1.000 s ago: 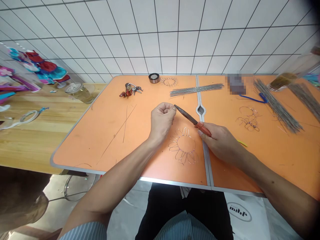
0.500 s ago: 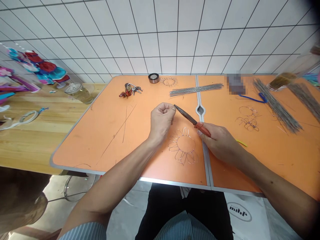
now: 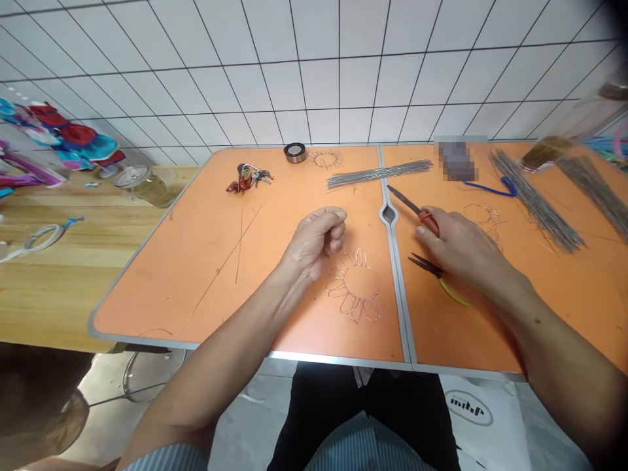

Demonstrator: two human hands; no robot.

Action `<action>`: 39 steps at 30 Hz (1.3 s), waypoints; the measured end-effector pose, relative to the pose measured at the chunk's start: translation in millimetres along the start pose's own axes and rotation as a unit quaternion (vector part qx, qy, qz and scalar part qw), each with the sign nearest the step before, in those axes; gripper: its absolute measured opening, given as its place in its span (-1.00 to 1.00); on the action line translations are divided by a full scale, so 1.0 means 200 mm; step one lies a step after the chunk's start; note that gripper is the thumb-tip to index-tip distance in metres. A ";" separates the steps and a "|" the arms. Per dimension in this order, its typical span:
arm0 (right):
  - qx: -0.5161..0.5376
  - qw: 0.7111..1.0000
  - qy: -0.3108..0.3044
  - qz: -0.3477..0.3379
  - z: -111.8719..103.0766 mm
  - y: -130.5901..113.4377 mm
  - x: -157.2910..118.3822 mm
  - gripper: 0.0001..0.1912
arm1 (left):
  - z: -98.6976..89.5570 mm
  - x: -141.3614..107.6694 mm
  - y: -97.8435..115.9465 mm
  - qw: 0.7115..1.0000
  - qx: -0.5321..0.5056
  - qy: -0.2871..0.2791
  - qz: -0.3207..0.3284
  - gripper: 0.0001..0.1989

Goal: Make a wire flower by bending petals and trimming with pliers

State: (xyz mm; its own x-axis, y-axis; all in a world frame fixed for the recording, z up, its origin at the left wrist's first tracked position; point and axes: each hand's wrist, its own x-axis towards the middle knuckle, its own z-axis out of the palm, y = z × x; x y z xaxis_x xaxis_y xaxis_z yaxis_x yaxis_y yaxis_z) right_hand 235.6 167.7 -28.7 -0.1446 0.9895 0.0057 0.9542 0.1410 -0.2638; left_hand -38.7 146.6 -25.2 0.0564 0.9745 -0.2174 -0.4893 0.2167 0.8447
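Note:
My left hand [image 3: 318, 239] is closed in a pinch over the orange table; whatever sits between its fingertips is too small to make out. My right hand [image 3: 458, 245] grips red-handled pliers [image 3: 412, 208], whose dark jaws point up and left, apart from my left hand. Just below my left hand lies a flower-shaped wire piece [image 3: 360, 284], a ring with looped petals. Beside my right hand rests a second pair of pliers [image 3: 436, 269] with dark jaws and a yellow handle, partly covered by the hand.
Wire bundles lie at the back [image 3: 377, 174] and the right [image 3: 537, 203]. Near the wall are a tape roll [image 3: 295, 153], keys [image 3: 255, 175] and a blurred dark object [image 3: 457, 161]. Loose wires [image 3: 223, 275] lie at left. A metal seam [image 3: 400, 288] crosses the table [image 3: 161, 281].
My right hand has drawn the red-handled pliers away to the right, off my left hand's fingertips. The yellow-handled pliers now show more. The view has shifted slightly.

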 end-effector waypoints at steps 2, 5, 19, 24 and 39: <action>-0.063 0.996 -0.020 0.056 0.02 0.02 0.02 -0.50 | 0.00 -0.01 0.01 0.999 -0.016 -0.025 -0.035 -0.74; -0.110 0.988 -0.045 0.099 0.03 0.00 0.03 -0.46 | 0.01 -0.02 0.03 0.993 -0.050 -0.060 -0.089 -0.72; -0.110 0.992 0.039 0.053 0.04 -0.03 0.01 -0.50 | 0.02 -0.05 0.04 0.974 -0.065 -0.122 -0.180 -0.67; 0.244 0.956 0.105 -0.123 0.02 -0.24 -0.07 -0.76 | 0.03 -0.06 0.01 0.970 -0.034 -0.150 -0.188 -0.68; 0.372 0.909 0.077 -0.172 0.04 -0.36 -0.12 -0.89 | 0.07 -0.07 -0.01 0.976 0.062 -0.136 -0.157 -0.79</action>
State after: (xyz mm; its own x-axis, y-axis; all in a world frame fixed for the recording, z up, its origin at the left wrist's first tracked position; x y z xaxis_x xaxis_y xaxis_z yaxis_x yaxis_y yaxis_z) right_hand 167.9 133.1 -18.2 -0.3082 0.8921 0.3304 0.4096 0.4380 -0.8002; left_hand -26.6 132.7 -16.5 0.4241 0.8345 -0.3519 -0.3024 0.4967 0.8135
